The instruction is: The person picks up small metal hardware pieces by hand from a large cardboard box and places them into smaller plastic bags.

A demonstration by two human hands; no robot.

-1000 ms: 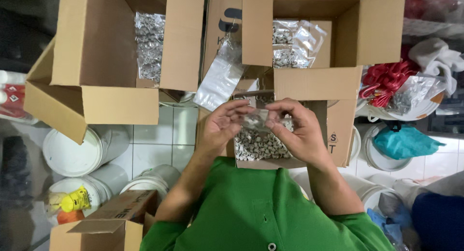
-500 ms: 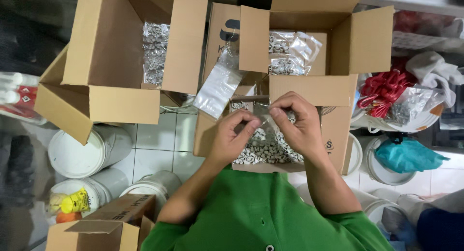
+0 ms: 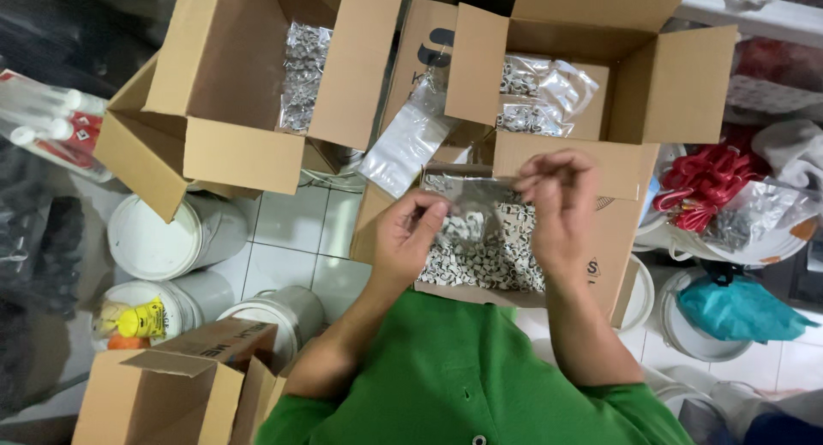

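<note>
Green cloth of the person's shirt (image 3: 480, 385) fills the near edge, and both bare forearms rise from it. The left hand (image 3: 410, 235) and the right hand (image 3: 557, 205) pinch the top edge of a small clear bag (image 3: 470, 207), one at each end, fingers closed on the thin film and holding it taut and upright. The bag hangs just above an open box (image 3: 600, 239) full of small pale, dark-marked pieces (image 3: 489, 261), loose and pebbly in texture.

The step in hand looks like working the bag's mouth, either opening or sealing it; which one cannot be told. The next move would call for a fine fingertip grip along the slippery strip, keeping the bag level.

Beyond, a second box (image 3: 660, 76) with raised flaps holds filled clear bags (image 3: 540, 98), crinkled and shiny. An empty flat bag (image 3: 403, 145) droops between the boxes. To the left, a third box (image 3: 231, 93) of plain brown card holds more glinting packets (image 3: 300, 76). White round buckets (image 3: 163, 239) stand on the pale tiled floor (image 3: 287, 231).
</note>
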